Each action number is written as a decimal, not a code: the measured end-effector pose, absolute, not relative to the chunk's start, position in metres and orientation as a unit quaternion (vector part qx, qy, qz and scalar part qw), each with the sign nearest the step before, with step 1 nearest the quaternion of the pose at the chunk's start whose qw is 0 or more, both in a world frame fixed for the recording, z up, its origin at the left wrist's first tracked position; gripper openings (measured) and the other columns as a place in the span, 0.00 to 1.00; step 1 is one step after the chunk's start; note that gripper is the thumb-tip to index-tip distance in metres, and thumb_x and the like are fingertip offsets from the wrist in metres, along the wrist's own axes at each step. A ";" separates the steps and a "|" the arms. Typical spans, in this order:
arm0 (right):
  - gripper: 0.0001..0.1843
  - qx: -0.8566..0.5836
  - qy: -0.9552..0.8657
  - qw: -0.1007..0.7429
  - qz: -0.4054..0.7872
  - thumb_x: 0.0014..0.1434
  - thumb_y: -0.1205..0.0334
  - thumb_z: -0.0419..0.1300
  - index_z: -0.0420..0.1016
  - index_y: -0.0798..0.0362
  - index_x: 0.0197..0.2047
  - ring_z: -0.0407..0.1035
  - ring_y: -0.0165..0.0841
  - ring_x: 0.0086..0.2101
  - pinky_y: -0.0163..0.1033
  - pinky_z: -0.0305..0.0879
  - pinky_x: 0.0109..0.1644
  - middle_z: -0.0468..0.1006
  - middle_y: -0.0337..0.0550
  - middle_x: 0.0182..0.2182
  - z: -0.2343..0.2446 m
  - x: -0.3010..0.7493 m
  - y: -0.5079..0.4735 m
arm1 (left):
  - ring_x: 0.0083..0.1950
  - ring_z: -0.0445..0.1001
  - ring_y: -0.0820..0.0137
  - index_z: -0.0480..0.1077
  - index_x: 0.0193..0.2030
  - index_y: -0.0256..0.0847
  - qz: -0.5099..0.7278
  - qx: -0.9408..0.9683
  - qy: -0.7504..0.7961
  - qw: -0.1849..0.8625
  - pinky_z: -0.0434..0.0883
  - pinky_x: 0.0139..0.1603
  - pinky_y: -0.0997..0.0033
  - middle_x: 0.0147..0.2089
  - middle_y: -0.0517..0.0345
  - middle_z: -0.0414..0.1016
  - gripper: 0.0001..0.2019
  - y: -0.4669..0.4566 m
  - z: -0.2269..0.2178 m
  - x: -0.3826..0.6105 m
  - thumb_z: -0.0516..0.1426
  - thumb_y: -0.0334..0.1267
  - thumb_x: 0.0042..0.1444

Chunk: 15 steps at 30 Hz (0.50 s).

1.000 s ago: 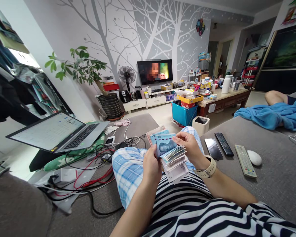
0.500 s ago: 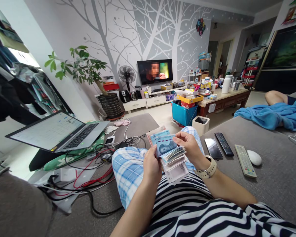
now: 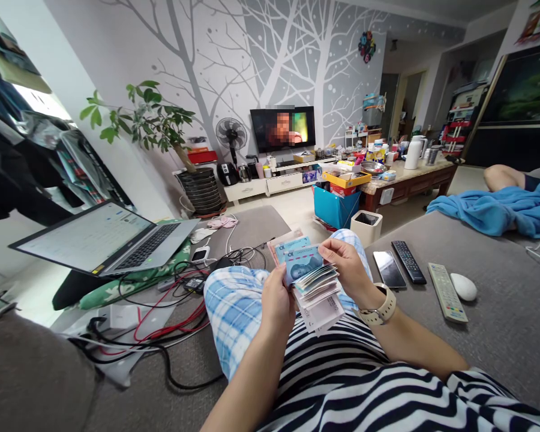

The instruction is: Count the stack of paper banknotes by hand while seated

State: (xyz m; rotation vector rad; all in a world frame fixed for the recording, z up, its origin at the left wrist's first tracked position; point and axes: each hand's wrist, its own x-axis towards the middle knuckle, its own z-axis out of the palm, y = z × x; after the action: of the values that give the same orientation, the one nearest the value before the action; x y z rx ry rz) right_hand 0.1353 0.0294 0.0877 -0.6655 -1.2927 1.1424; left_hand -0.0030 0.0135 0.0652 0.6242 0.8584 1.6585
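A fanned bundle of banknotes (image 3: pixel 321 291) is held over my lap. My left hand (image 3: pixel 276 303) is closed around its left side, with the thumb pressed on the face of a blue banknote (image 3: pixel 300 263). My right hand (image 3: pixel 348 267) pinches the upper right corner of that blue note between thumb and fingers. Behind it, another blue note and a reddish note stick out to the upper left. Folded notes hang below toward my striped shirt. My left fingers under the bundle are hidden.
To the left lie an open laptop (image 3: pixel 157 245) and tangled cables (image 3: pixel 171 336). On the sofa at right are a phone (image 3: pixel 389 269), a black remote (image 3: pixel 408 262), a beige remote (image 3: pixel 447 293) and a white mouse (image 3: pixel 463 287). Another person's leg (image 3: pixel 504 178) shows beside a blue blanket (image 3: pixel 481 210).
My right hand has shifted very slightly at the blue note's corner. The bundle and my left hand stay almost where they were.
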 end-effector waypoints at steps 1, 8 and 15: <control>0.16 -0.285 -0.558 0.603 0.494 0.53 0.49 0.64 0.69 0.53 0.25 0.56 0.27 0.23 0.34 0.54 0.26 0.65 0.35 0.20 0.088 0.135 0.029 | 0.34 0.75 0.66 0.75 0.31 0.35 0.701 0.265 0.364 0.552 0.71 0.38 0.67 0.30 0.56 0.78 0.11 0.013 0.065 -0.003 0.62 0.40 0.42; 0.18 -0.282 -0.558 0.598 0.501 0.53 0.48 0.63 0.68 0.53 0.25 0.54 0.26 0.22 0.34 0.52 0.26 0.64 0.34 0.20 0.087 0.136 0.029 | 0.36 0.76 0.63 0.75 0.33 0.35 0.696 0.277 0.356 0.559 0.71 0.38 0.66 0.30 0.55 0.78 0.11 0.013 0.065 -0.003 0.61 0.41 0.44; 0.16 -0.270 -0.553 0.597 0.515 0.54 0.50 0.64 0.69 0.53 0.25 0.53 0.26 0.21 0.34 0.50 0.25 0.63 0.33 0.19 0.086 0.136 0.030 | 0.37 0.76 0.63 0.75 0.33 0.34 0.693 0.276 0.352 0.565 0.71 0.39 0.65 0.31 0.55 0.78 0.13 0.015 0.062 -0.003 0.61 0.42 0.43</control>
State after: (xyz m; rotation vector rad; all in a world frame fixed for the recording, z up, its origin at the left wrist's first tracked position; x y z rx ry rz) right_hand 0.1360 0.0298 0.0862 -0.6259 -1.2843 1.1945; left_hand -0.0035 0.0149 0.0620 0.6493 0.8290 1.6293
